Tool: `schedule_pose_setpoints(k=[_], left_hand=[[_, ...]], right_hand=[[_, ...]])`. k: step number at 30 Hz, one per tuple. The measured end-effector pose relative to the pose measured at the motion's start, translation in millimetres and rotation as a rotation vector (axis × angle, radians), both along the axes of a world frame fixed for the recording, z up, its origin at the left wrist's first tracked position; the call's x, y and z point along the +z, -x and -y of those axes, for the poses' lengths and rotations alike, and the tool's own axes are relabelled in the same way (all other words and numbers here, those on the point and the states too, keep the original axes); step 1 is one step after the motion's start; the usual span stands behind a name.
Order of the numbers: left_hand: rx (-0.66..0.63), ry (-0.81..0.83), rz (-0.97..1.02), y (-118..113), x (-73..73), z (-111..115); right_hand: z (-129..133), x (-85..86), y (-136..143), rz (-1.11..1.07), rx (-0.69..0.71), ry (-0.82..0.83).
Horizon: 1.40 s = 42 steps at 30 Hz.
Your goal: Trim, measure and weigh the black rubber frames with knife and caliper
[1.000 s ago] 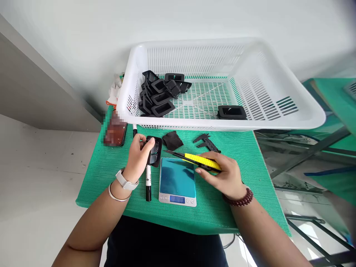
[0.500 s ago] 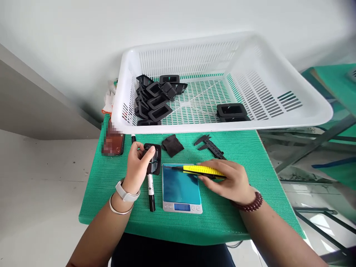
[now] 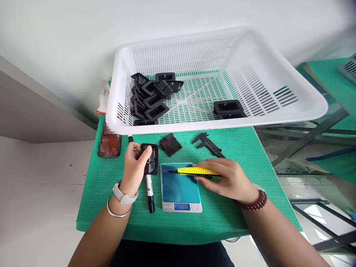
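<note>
My left hand [image 3: 135, 165] grips a black plastic part [image 3: 151, 163] with a rectangular flange, thumb pressed on its raised middle. Between the fingers of my right hand [image 3: 226, 180] lies a yellow-and-black utility knife [image 3: 198, 170], its tip pointing left over the scale. The silver digital scale [image 3: 180, 191] has a blue-green plate and lies below the knife. Just under the held part is a black-and-white marker [image 3: 150, 193]. A dark cloth scrap [image 3: 170, 144] and a black caliper [image 3: 209, 144] lie beyond the scale.
A large white slotted basket [image 3: 194, 128] stands at the back, with several similar black parts [image 3: 155, 100] on its left and a few on its right [image 3: 228, 107]. A phone [image 3: 111, 144] lies at the left on the green mat [image 3: 222, 222]. Metal shelving stands at right.
The whole view has shifted slightly. My left hand keeps the black part and my right hand keeps the knife, the latter still above the scale with little movement.
</note>
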State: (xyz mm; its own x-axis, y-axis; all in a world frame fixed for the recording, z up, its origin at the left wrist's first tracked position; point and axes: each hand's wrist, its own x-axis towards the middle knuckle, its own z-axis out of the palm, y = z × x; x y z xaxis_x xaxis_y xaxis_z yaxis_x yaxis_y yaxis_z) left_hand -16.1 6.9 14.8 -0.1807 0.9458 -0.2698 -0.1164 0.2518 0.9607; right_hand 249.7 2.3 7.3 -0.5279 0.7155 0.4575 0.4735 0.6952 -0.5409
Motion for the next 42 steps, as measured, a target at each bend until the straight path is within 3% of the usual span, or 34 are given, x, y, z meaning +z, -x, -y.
schedule_pose_setpoints(k=[4,15,22,32,42], left_hand=[[-0.008,-0.006,0.000,0,0.9,1],[0.013,-0.078,-0.123,-4,4.0,3],[0.048,-0.205,-0.300,-4,3.5,7],[0.077,-0.237,-0.332,-3,2.7,5],[0.062,-0.251,-0.358,-2,4.7,6]], right_hand=[[-1,-2.3,-1,-0.015,-0.099,-0.062],[5,-3.6,4,-0.003,-0.091,-0.069],[4,-6.7,8,0.005,-0.074,-0.036],[5,-7.4,11,-0.037,-0.092,0.060],[3,-10.8,13,-0.081,-0.097,0.042]])
